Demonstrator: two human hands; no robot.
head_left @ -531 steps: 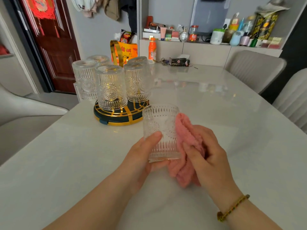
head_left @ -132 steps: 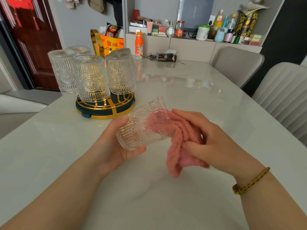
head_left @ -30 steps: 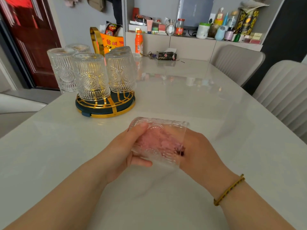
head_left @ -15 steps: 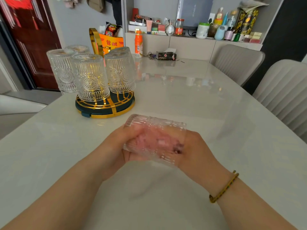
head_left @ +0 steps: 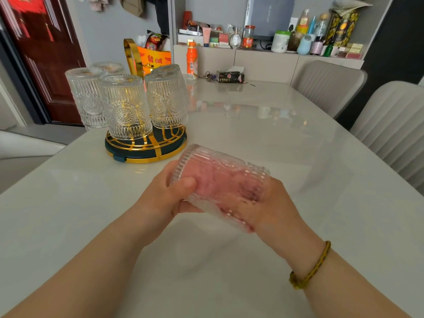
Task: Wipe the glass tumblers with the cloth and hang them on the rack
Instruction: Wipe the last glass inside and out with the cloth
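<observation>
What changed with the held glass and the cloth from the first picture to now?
The tumbler went from upright to lying on its side in the left hand. The right hand moved the cloth from its outer wall to inside it. Tumblers on the rack stayed put.

The tumbler (head_left: 229, 168) is clear pressed glass, ribbed and embossed, catching glints. The cloth (head_left: 206, 182) inside it looks pink and fuzzy (blurred through the ribs). At ten o'clock, the other tumblers (head_left: 126, 106) are the same patterned glass, set on a rack (head_left: 146, 154) of shiny gold metal wire with a smooth dark green base. The table (head_left: 275, 138) is pale, polished and mirror-glossy. At two o'clock, the chairs (head_left: 328, 86) have matt, ribbed upholstery. The bracelet (head_left: 309, 267) is woven cord.
</observation>
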